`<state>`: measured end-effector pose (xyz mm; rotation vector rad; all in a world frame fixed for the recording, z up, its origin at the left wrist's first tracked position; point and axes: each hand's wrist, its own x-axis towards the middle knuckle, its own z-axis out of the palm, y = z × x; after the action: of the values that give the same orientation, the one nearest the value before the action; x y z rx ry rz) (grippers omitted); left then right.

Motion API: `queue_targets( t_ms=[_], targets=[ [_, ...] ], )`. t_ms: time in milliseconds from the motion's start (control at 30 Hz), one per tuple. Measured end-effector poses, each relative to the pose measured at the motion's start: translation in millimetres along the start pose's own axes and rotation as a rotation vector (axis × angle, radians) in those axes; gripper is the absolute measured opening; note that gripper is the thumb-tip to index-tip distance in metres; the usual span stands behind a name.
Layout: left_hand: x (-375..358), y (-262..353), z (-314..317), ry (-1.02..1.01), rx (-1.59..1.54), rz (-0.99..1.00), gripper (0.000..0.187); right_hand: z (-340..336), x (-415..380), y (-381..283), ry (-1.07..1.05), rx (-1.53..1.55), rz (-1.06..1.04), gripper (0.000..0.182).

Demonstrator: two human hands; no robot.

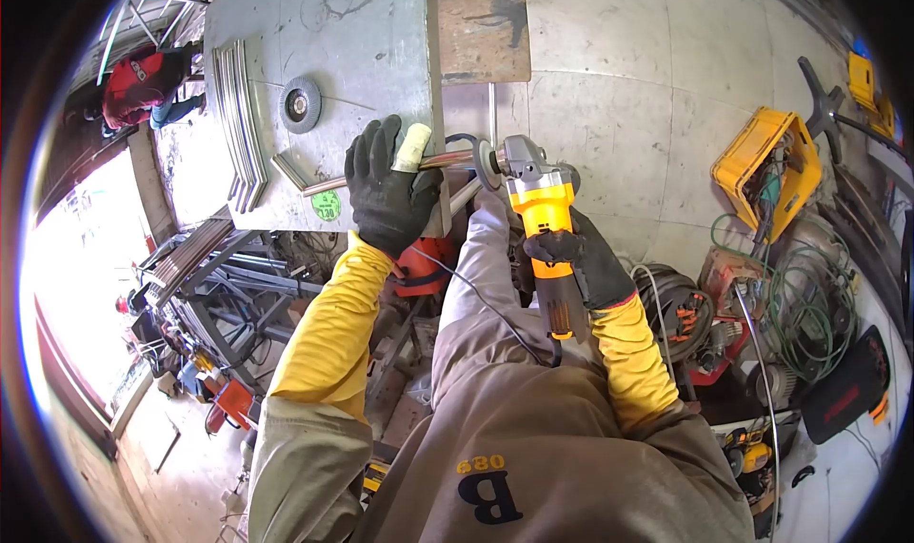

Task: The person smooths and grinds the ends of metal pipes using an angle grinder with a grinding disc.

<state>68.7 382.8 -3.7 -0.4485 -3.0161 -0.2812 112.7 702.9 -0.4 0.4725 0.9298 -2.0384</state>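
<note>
— Wrapped shut around a thin round metal rod (433,160) was the left hand (388,196), in a black work glove, one fingertip of it patched in pale cream. It pinned the rod against the edge of the grey steel workbench (357,39).

— And the other hand?

— The right hand (581,257), also in a black glove, was closed around the body of a yellow and black angle grinder (543,229). The grinder's silver head and disc (487,165) sat right at the free end of the rod, just past the corner of the bench. Whether disc and rod actually touched, I could not tell.

— Where did the rod lie, exactly?

— Along the near edge of the bench, running from a short angled steel offcut (290,169) on the left, under the left hand, and out over the floor towards the grinder.

— What else was on the bench?

— A round grey flap disc (300,104) lay flat near the middle, a bundle of long steel angle bars (240,124) lay along the left side, and a green round sticker (326,205) was stuck to the near edge. A rusty brown steel plate (484,31) sat at the far right corner.

— And around the person?

— Both sleeves were bright yellow, over grey overalls. The grinder's black cable (476,300) trailed across the leg. To the right, on the concrete floor, stood a yellow plastic crate (762,157), well apart from the hands, with coils of green hose (809,296) beside it.
</note>
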Motion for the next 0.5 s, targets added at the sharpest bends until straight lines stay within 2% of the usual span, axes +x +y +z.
queue_targets(
  t_ms=[67,300,367,500],
  targets=[
    [0.2,-1.3,1.5,0.002,-0.005,-0.003,0.061,-7.1,1.3,5.2,-0.056,0.001,0.026,0.054],
    [-2.4,-3.2,2.4,0.004,-0.01,-0.004,0.061,-7.9,4.8,13.8,-0.015,-0.012,-0.022,0.056],
    [-3.3,-6.6,5.2,-0.028,0.007,-0.001,0.067,-7.1,3.7,14.9,-0.1,0.185,0.039,0.058],
    [-2.7,-4.7,3.7,-0.014,-0.01,-0.015,0.066,-28.4,19.5,42.1,-0.183,0.111,-0.058,0.055]
  ],
)
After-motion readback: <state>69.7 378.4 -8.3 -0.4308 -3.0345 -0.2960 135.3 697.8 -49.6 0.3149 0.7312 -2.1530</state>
